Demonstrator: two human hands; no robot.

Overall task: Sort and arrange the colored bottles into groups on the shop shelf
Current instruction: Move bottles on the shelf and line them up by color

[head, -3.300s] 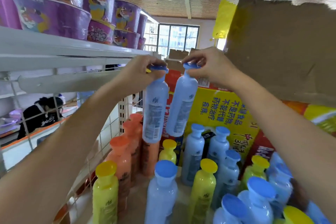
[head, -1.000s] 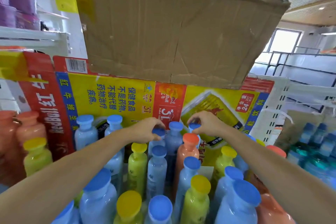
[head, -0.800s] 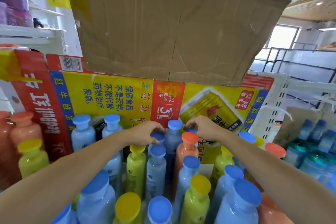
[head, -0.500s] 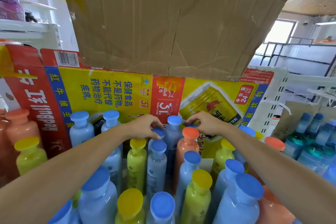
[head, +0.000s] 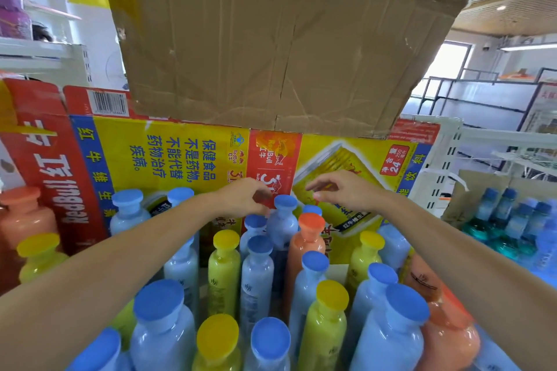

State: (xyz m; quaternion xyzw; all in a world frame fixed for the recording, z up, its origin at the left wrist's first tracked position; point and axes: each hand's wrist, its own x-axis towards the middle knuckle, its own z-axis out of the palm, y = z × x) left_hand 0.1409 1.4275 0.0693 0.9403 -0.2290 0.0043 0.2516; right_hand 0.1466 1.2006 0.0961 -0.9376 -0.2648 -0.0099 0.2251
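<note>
Looking down on a crowd of smooth, glossy plastic bottles [head: 162, 337], each round-shouldered, narrow-necked and topped with a flat disc cap. All upright, long axes vertical, caps pointing up.

At the back, close against the printed red-and-yellow cardboard drinks carton [head: 168, 159], a tall pale blue bottle with a blue cap [head: 281, 227]. Just right of it and half hidden, a second blue-capped pale blue bottle [head: 312, 209]. In front of that one, an orange bottle with an orange cap [head: 305, 250]. Closer in, a yellow bottle with a yellow cap [head: 224, 268], more blue ones all round, colours thoroughly mixed.

Above the carton, a creased brown corrugated cardboard flap with a ragged torn edge [head: 271, 54]. Off to the right, a white perforated metal shelf upright [head: 441, 166] and a cluster of clear teal-tinted bottles with blue tops [head: 506, 220].

Now the hands! Both bare forearms stretched forward, converging over the back row. Left hand [head: 241, 199] palm down, fingers loosely curled, tips just left of the tall bottle's cap, gripping nothing; contact with the smaller blue cap beneath impossible to tell. Right hand [head: 343, 190] hovering above the half-hidden blue cap, fingers relaxed and slightly spread, thumb pointing left, nothing held.
</note>
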